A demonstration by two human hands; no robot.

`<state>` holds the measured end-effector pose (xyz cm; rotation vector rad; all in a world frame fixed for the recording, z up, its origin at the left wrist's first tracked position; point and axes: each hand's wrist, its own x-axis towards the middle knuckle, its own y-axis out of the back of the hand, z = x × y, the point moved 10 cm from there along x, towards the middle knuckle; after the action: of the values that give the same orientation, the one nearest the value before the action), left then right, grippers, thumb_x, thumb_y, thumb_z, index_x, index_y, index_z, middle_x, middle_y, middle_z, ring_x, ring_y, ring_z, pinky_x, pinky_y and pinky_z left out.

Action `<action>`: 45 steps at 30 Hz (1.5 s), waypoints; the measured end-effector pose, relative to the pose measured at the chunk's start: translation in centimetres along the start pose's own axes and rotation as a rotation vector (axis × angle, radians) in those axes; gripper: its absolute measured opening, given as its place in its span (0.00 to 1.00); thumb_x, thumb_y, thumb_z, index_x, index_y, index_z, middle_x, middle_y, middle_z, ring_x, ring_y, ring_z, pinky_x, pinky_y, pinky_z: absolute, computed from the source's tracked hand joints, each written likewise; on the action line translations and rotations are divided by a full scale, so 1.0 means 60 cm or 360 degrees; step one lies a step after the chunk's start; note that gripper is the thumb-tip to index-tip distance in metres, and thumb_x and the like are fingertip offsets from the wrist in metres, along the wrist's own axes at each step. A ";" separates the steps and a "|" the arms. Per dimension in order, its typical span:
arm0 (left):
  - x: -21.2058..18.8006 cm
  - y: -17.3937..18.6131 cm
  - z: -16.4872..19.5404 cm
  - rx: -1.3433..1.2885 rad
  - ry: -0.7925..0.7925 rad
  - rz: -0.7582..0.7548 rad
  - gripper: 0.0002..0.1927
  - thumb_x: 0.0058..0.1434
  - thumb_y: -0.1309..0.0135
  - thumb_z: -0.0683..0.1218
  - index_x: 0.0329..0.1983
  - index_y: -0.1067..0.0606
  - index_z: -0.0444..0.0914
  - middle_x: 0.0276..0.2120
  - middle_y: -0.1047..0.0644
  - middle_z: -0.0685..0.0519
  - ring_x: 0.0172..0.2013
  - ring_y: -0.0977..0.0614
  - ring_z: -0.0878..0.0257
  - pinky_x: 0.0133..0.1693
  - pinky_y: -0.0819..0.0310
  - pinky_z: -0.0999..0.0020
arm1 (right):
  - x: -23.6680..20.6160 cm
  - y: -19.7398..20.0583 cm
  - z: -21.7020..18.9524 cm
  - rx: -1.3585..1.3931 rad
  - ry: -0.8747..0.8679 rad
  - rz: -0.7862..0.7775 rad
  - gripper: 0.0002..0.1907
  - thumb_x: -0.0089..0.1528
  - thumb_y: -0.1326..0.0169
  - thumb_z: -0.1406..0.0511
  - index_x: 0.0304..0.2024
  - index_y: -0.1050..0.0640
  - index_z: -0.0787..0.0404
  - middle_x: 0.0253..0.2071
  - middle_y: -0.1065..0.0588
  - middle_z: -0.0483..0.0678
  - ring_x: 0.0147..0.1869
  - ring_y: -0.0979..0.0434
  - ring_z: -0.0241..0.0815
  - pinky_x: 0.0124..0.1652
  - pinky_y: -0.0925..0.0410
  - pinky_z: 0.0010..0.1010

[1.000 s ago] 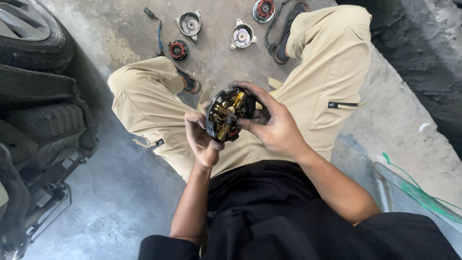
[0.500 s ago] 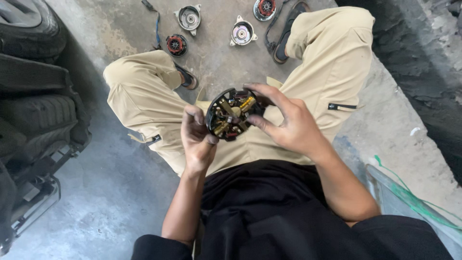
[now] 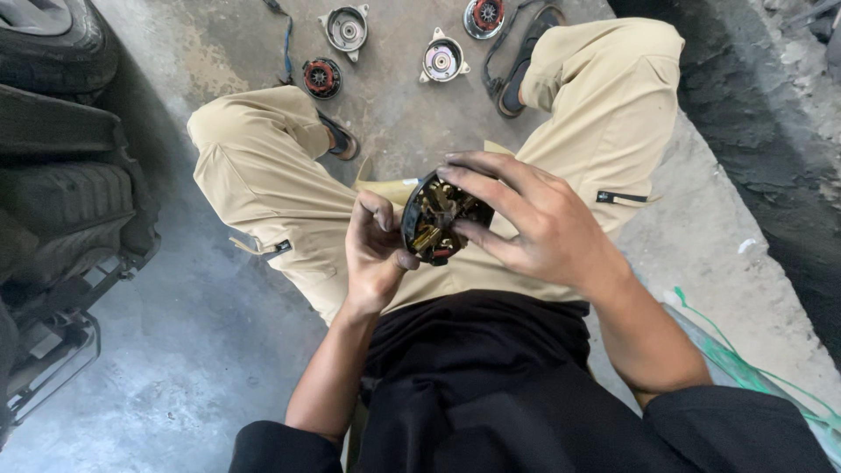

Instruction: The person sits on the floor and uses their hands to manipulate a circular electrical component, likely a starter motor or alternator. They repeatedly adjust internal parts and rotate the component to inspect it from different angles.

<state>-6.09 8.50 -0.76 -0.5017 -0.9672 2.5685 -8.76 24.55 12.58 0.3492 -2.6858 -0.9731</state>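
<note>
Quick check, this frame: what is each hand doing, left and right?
Left hand: fingers curled, thumb and fingertips touching the round black motor part.
Right hand: closed around the same part, gripping it from the side.

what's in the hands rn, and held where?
A round motor part: right hand grips its rim, fingers over the top; left hand touches its left edge.

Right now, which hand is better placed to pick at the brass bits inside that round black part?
Probably the left hand: its fingertips sit at the open face of the round black part, while the right hand wraps around it from the far side in a holding grip.
</note>
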 end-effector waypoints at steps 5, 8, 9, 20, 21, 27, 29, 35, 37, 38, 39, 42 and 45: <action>0.003 0.001 -0.006 -0.0124 0.0231 -0.0088 0.31 0.59 0.29 0.42 0.50 0.41 0.39 0.41 0.25 0.50 0.44 0.20 0.62 0.48 0.22 0.65 | 0.003 -0.023 0.004 -0.0384 0.0079 -0.0321 0.30 0.59 0.35 0.59 0.62 0.24 0.58 0.51 0.23 0.54 0.36 0.18 0.49 0.35 0.26 0.35; 0.008 0.002 -0.022 -0.0217 0.0444 -0.0104 0.31 0.57 0.30 0.41 0.51 0.40 0.38 0.43 0.22 0.46 0.45 0.18 0.58 0.48 0.20 0.62 | 0.007 -0.031 0.004 -0.0548 0.0164 -0.0451 0.29 0.59 0.38 0.57 0.61 0.24 0.59 0.49 0.22 0.53 0.35 0.18 0.48 0.34 0.26 0.35; 0.009 0.003 -0.028 -0.0231 0.0510 -0.0109 0.31 0.56 0.31 0.41 0.52 0.40 0.38 0.43 0.21 0.45 0.45 0.18 0.57 0.48 0.20 0.62 | 0.009 -0.033 0.002 -0.0591 0.0214 -0.0478 0.28 0.60 0.40 0.56 0.61 0.24 0.59 0.49 0.22 0.54 0.37 0.17 0.48 0.35 0.26 0.35; 0.010 0.024 -0.043 0.0088 0.0449 -0.0170 0.26 0.63 0.36 0.36 0.52 0.41 0.38 0.42 0.25 0.49 0.46 0.20 0.60 0.48 0.21 0.64 | 0.013 -0.070 0.005 -0.0670 0.0252 -0.0571 0.34 0.54 0.41 0.65 0.64 0.29 0.66 0.57 0.25 0.54 0.56 0.21 0.51 0.52 0.26 0.40; 0.008 0.027 -0.046 0.0100 0.0436 -0.0167 0.26 0.63 0.36 0.36 0.53 0.41 0.38 0.42 0.26 0.49 0.46 0.20 0.61 0.48 0.21 0.64 | 0.010 -0.074 0.008 -0.0569 0.0232 -0.0597 0.37 0.53 0.40 0.66 0.66 0.29 0.67 0.58 0.25 0.55 0.56 0.22 0.51 0.53 0.27 0.41; 0.003 0.049 -0.047 -0.0041 0.0297 -0.0067 0.30 0.62 0.31 0.43 0.56 0.40 0.38 0.39 0.26 0.49 0.42 0.24 0.64 0.43 0.29 0.70 | -0.001 -0.063 0.020 -0.0052 0.0076 -0.0276 0.34 0.61 0.37 0.68 0.69 0.32 0.63 0.71 0.32 0.58 0.68 0.25 0.54 0.61 0.27 0.40; 0.006 0.050 -0.036 -0.0247 0.0174 -0.0025 0.30 0.60 0.30 0.45 0.54 0.40 0.39 0.43 0.24 0.49 0.46 0.21 0.61 0.48 0.25 0.66 | -0.012 -0.048 0.007 -0.0131 0.0168 -0.0059 0.30 0.58 0.34 0.63 0.61 0.29 0.55 0.68 0.34 0.56 0.68 0.28 0.58 0.62 0.29 0.46; 0.012 0.032 -0.014 -0.0474 0.0116 0.0047 0.28 0.61 0.30 0.43 0.51 0.39 0.40 0.47 0.23 0.49 0.51 0.20 0.59 0.54 0.23 0.61 | -0.034 -0.066 -0.006 -0.0402 0.0302 -0.0075 0.32 0.53 0.31 0.59 0.60 0.22 0.52 0.66 0.32 0.52 0.67 0.28 0.59 0.61 0.29 0.51; 0.013 0.029 -0.009 -0.0508 0.0131 0.0087 0.28 0.60 0.30 0.42 0.51 0.39 0.40 0.48 0.23 0.49 0.52 0.20 0.59 0.56 0.25 0.61 | -0.038 -0.068 -0.014 -0.0523 0.0381 -0.0044 0.29 0.54 0.32 0.62 0.59 0.20 0.53 0.66 0.31 0.49 0.67 0.27 0.58 0.61 0.28 0.48; 0.014 0.029 -0.006 -0.0524 0.0137 0.0093 0.28 0.60 0.30 0.42 0.51 0.38 0.39 0.48 0.23 0.49 0.52 0.21 0.59 0.56 0.25 0.61 | -0.041 -0.069 -0.020 -0.0610 0.0440 -0.0005 0.26 0.56 0.33 0.63 0.58 0.19 0.54 0.65 0.30 0.47 0.67 0.26 0.57 0.62 0.28 0.47; 0.013 0.029 -0.005 -0.0541 0.0147 0.0100 0.28 0.60 0.30 0.41 0.51 0.38 0.39 0.48 0.23 0.49 0.52 0.21 0.59 0.56 0.26 0.61 | -0.044 -0.070 -0.027 -0.0697 0.0493 0.0034 0.24 0.58 0.33 0.64 0.58 0.18 0.55 0.65 0.30 0.46 0.67 0.26 0.56 0.62 0.28 0.46; 0.012 0.032 -0.004 -0.0539 0.0130 0.0082 0.27 0.59 0.30 0.41 0.50 0.37 0.39 0.48 0.23 0.50 0.52 0.21 0.59 0.56 0.25 0.61 | -0.050 -0.078 -0.033 -0.0736 0.0548 0.0060 0.20 0.61 0.36 0.65 0.56 0.17 0.59 0.62 0.29 0.45 0.67 0.26 0.57 0.63 0.28 0.46; 0.005 0.041 -0.015 -0.0445 0.0099 0.0086 0.27 0.60 0.30 0.41 0.50 0.37 0.39 0.47 0.24 0.52 0.53 0.22 0.62 0.59 0.27 0.63 | -0.051 -0.092 -0.023 -0.0759 0.0513 0.0012 0.19 0.60 0.38 0.65 0.54 0.18 0.60 0.61 0.29 0.46 0.67 0.26 0.57 0.63 0.29 0.49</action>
<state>-6.45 7.38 -3.13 -0.6857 -1.3149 2.4590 -4.69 20.59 9.51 0.3557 -2.0883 -1.3769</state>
